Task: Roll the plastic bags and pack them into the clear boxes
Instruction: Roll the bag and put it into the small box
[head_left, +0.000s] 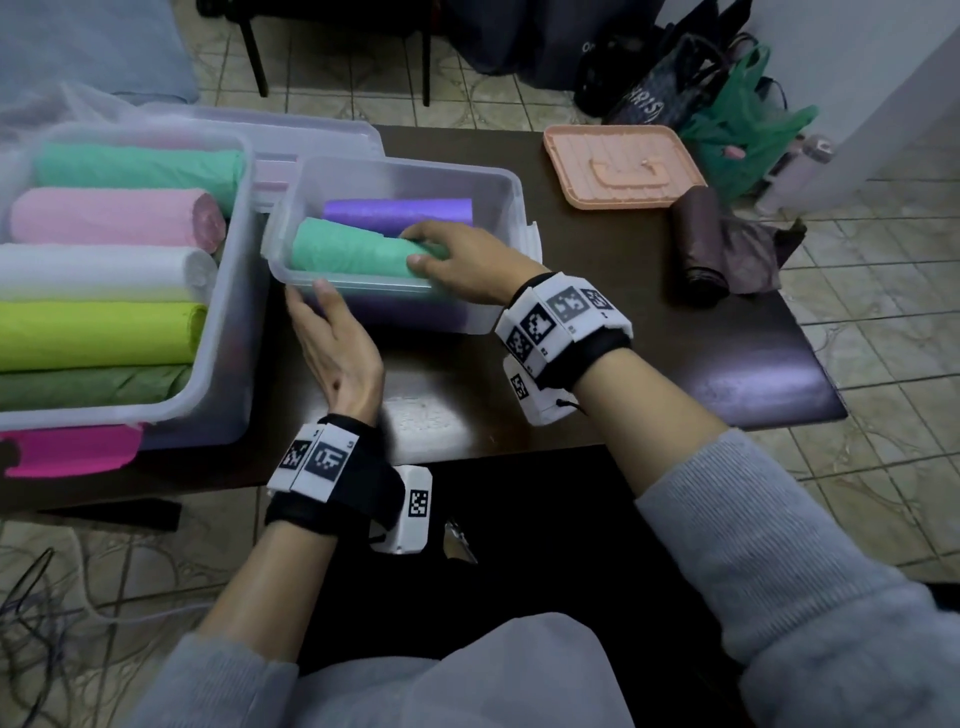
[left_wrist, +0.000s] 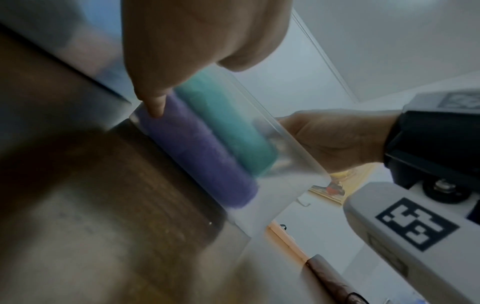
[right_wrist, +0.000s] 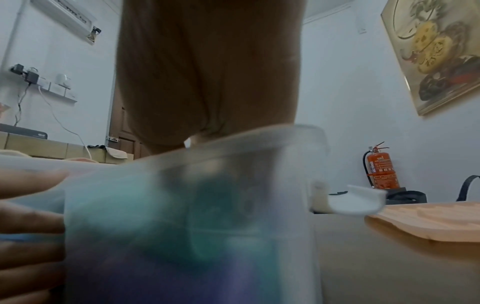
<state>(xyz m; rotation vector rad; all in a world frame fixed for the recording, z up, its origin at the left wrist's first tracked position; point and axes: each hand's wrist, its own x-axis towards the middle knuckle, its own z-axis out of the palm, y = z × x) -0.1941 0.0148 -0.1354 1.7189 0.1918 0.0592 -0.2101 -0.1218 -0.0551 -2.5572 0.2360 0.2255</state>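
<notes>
Two hands work at the small box (head_left: 488, 179) on the table (head_left: 675, 353). Nearest, the left hand (head_left: 332, 343) lies with straight, relaxed fingers against the box's front wall, bracing it and gripping nothing. Just beyond, the right hand (head_left: 462, 260) reaches over the rim, thumb and fingers curled round the end of the teal roll (head_left: 348, 247), which sits in the front of the box. Behind it lies a purple roll (head_left: 395, 208); the left wrist view shows another purple roll (left_wrist: 207, 160) low against the front wall, under the teal one.

The step in hand looks like seating the teal roll. To do it well, I would keep the left hand firm on the wall so the box does not slide, press the roll down evenly along its length, parallel to the purple one, and let go only once it is snug, so the loose end stays tucked underneath and cannot unwind.

Left of this, the large box (head_left: 228, 291) holds a row of rolls. Farther right, a brown bag (head_left: 706, 244) waits, partly rolled, near the peach lid (head_left: 623, 161)
</notes>
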